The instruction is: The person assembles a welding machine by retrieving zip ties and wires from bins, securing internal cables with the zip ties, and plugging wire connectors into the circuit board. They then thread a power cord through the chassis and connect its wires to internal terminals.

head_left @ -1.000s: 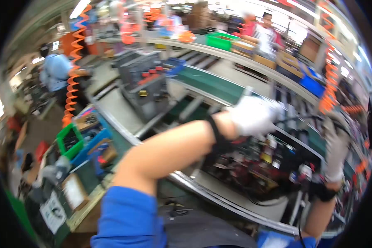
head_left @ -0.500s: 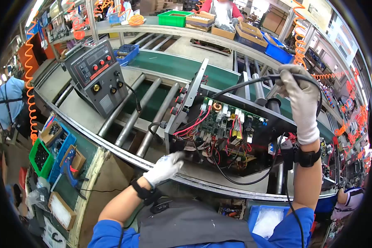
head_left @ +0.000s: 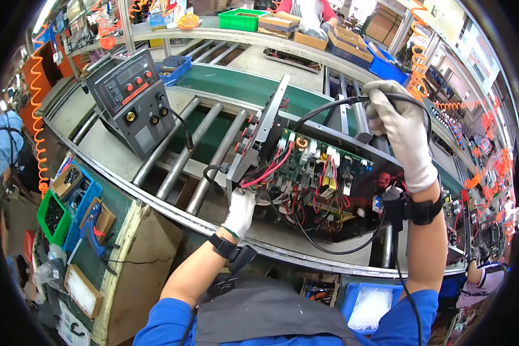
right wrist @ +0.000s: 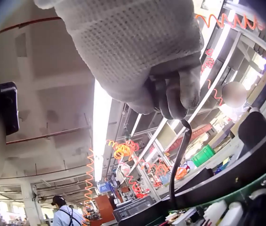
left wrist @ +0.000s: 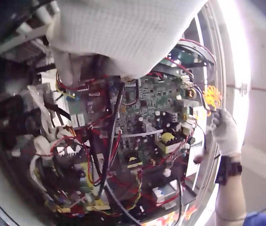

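Note:
My gloved right hand (head_left: pixel 399 130) is raised above the back right of an opened machine chassis and grips a thick black cable (head_left: pixel 328 106). The right wrist view shows its fingers (right wrist: pixel 173 96) curled round the cable, which drops toward the chassis. The gloved left hand (head_left: pixel 240 212) is at the lower corner of the machine's tilted front panel (head_left: pixel 260 135). Its fingertips go in among the wires there and are hidden; I cannot tell whether they hold anything. Inside the chassis are a green circuit board (left wrist: pixel 147 108), red wires (head_left: pixel 274 170) and components.
A finished-looking grey machine (head_left: pixel 134 104) with red knobs stands at left on the line. Metal rollers (head_left: pixel 193 153) lie between the two machines. Parts bins, including a green bin (head_left: pixel 55 218), sit at lower left. Another cable (head_left: pixel 352 254) loops over the front rail side.
The left hand came down from the cable area, and then moved right to the front panel's lower corner. The right hand keeps hold of the black cable, shifting slightly left. The head view swung right.

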Demonstrator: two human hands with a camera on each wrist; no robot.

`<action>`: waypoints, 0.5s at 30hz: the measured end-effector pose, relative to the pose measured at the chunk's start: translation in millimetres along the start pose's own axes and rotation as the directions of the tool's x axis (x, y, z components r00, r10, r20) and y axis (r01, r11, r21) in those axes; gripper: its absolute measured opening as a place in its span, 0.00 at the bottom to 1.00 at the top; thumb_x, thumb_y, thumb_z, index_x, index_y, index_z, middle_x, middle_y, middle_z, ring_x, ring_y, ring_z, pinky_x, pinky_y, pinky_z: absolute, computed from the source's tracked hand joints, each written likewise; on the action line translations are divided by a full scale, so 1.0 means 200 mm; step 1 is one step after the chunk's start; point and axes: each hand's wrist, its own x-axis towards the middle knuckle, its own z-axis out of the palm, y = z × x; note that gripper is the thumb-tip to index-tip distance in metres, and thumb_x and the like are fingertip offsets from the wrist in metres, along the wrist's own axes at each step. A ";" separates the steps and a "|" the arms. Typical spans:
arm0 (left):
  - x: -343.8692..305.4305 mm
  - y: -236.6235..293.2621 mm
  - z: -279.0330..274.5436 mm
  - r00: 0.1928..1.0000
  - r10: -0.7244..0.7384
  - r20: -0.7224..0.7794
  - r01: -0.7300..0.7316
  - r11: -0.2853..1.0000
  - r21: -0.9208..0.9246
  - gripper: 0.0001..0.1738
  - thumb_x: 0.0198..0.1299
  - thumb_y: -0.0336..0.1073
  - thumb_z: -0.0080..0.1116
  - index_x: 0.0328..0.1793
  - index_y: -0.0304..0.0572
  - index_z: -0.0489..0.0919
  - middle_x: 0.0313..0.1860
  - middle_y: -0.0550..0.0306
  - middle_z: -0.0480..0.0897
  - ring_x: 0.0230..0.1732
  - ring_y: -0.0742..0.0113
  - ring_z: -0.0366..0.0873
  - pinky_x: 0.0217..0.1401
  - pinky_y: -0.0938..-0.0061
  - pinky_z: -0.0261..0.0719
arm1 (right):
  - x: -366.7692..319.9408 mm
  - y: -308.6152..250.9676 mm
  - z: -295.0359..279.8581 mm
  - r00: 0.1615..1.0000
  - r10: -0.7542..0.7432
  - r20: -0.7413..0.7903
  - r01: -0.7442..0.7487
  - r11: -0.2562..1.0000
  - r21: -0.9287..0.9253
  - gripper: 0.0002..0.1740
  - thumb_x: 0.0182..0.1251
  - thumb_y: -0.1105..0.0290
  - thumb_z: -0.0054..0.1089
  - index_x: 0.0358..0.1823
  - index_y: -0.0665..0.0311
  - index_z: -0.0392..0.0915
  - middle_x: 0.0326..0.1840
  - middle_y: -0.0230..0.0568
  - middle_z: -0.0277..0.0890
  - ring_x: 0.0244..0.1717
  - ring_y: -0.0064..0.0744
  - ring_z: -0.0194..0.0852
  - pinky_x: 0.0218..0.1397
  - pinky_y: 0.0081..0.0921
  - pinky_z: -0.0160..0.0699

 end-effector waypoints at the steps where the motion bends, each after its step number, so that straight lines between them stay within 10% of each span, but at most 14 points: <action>1: 0.01 -0.04 0.04 0.998 0.053 0.031 -0.044 0.969 -0.244 0.12 0.67 0.35 0.49 0.40 0.31 0.77 0.31 0.49 0.80 0.32 0.65 0.79 0.35 0.68 0.76 | -0.03 -0.03 0.01 1.000 -0.026 -0.009 0.026 1.000 0.005 0.11 0.73 0.62 0.56 0.48 0.59 0.80 0.30 0.24 0.74 0.25 0.12 0.67 0.30 0.12 0.70; 2: 0.03 -0.10 0.06 0.993 0.112 0.048 -0.076 0.878 -0.473 0.13 0.68 0.36 0.48 0.41 0.31 0.78 0.32 0.50 0.80 0.34 0.67 0.79 0.36 0.69 0.78 | -0.02 0.00 0.01 0.998 -0.054 -0.024 0.055 0.998 0.028 0.11 0.73 0.63 0.56 0.47 0.61 0.80 0.29 0.25 0.74 0.26 0.11 0.68 0.30 0.11 0.69; 3: 0.07 -0.20 0.05 0.934 0.352 0.054 -0.318 0.893 -0.318 0.16 0.70 0.39 0.47 0.47 0.31 0.79 0.35 0.47 0.82 0.36 0.63 0.80 0.39 0.68 0.79 | -0.02 0.03 0.01 0.997 -0.077 -0.019 0.078 0.996 0.050 0.10 0.71 0.65 0.58 0.45 0.62 0.80 0.29 0.25 0.73 0.26 0.11 0.67 0.29 0.12 0.68; 6: 0.11 -0.25 0.07 0.905 0.416 0.086 -0.400 0.903 -0.159 0.17 0.74 0.39 0.45 0.60 0.39 0.77 0.55 0.57 0.81 0.53 0.70 0.76 0.57 0.71 0.76 | -0.03 0.03 0.04 0.996 -0.087 -0.006 0.087 0.995 0.040 0.05 0.66 0.71 0.60 0.39 0.64 0.80 0.27 0.25 0.73 0.27 0.12 0.67 0.30 0.14 0.68; 12: 0.03 0.11 0.14 0.984 0.179 0.006 -0.134 0.757 -0.639 0.21 0.75 0.41 0.45 0.66 0.38 0.73 0.62 0.55 0.78 0.61 0.66 0.75 0.64 0.64 0.74 | -0.06 -0.04 0.13 0.895 -0.444 0.044 0.427 0.824 -0.373 0.04 0.64 0.78 0.58 0.38 0.69 0.80 0.29 0.30 0.75 0.31 0.14 0.69 0.36 0.16 0.72; 15: 0.04 0.17 0.08 0.853 0.518 0.066 -0.477 0.825 -0.304 0.22 0.73 0.41 0.47 0.69 0.41 0.70 0.65 0.50 0.76 0.64 0.59 0.75 0.68 0.62 0.74 | -0.08 -0.09 0.14 0.949 -0.299 0.098 0.314 0.883 -0.347 0.06 0.64 0.78 0.58 0.41 0.69 0.81 0.32 0.32 0.77 0.33 0.15 0.71 0.38 0.17 0.73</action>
